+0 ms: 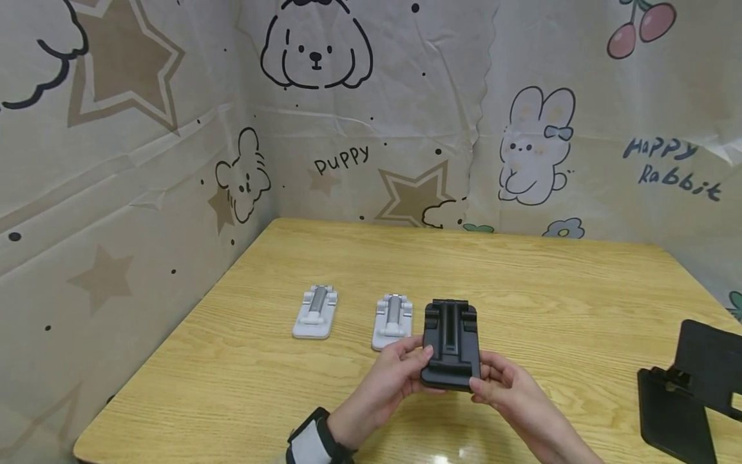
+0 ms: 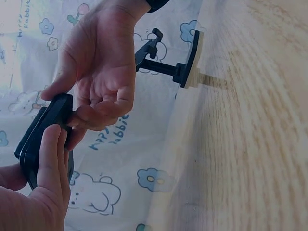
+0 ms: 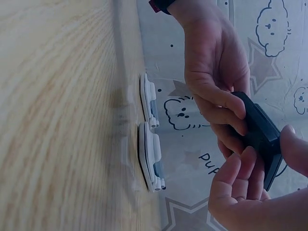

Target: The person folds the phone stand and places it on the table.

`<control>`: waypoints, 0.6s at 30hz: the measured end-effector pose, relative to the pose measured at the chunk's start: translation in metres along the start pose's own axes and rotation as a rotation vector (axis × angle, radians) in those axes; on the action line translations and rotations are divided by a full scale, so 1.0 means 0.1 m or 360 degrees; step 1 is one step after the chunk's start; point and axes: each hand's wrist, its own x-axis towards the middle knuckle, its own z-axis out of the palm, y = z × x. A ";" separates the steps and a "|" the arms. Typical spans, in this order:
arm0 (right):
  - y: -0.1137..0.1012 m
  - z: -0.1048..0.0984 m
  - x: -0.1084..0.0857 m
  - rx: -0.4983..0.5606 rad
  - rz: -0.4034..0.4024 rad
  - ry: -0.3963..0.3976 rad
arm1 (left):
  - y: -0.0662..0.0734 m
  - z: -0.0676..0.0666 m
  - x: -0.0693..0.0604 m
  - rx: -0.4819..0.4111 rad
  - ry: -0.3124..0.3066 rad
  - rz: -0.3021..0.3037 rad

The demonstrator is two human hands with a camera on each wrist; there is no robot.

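A folded black phone stand (image 1: 450, 348) is held above the table between both hands. The left hand (image 1: 394, 377) grips its left side, thumb on the front face and fingers behind. At its lower right corner the right hand (image 1: 510, 390) pinches it between thumb and fingers. The left wrist view shows the black stand (image 2: 45, 139) edge-on, with fingers of both hands behind it. In the right wrist view, fingers lie across the back of the stand (image 3: 260, 137).
Two folded white stands, one (image 1: 315, 312) farther left and one (image 1: 392, 320) beside the left hand, lie on the wooden table (image 1: 232, 380). An unfolded black stand (image 1: 678, 412) stands at the right edge. Printed cloth (image 1: 371, 129) hangs behind the table.
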 end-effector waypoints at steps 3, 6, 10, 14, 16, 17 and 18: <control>-0.01 0.00 0.00 -0.0031 0.0012 0.0049 | 0.02 0.01 0.01 0.0015 -0.0029 -0.0031; -0.02 -0.02 -0.01 -0.0139 0.0046 0.0097 | 0.02 0.03 0.04 0.0056 -0.0028 -0.0086; -0.03 -0.08 -0.04 -0.0342 0.0061 0.0075 | -0.01 0.07 0.14 0.0108 0.0032 -0.0161; 0.02 -0.22 -0.12 -0.0567 -0.0048 -0.0032 | -0.07 0.08 0.31 0.0186 0.0097 -0.0233; 0.04 -0.30 -0.17 -0.0609 -0.0105 -0.0082 | -0.10 0.07 0.40 0.0245 0.0121 -0.0274; 0.05 -0.34 -0.20 -0.0603 -0.0126 -0.0116 | -0.12 0.06 0.45 0.0261 0.0133 -0.0289; 0.06 -0.39 -0.23 -0.0588 -0.0128 -0.0132 | -0.13 0.05 0.48 0.0279 0.0146 -0.0303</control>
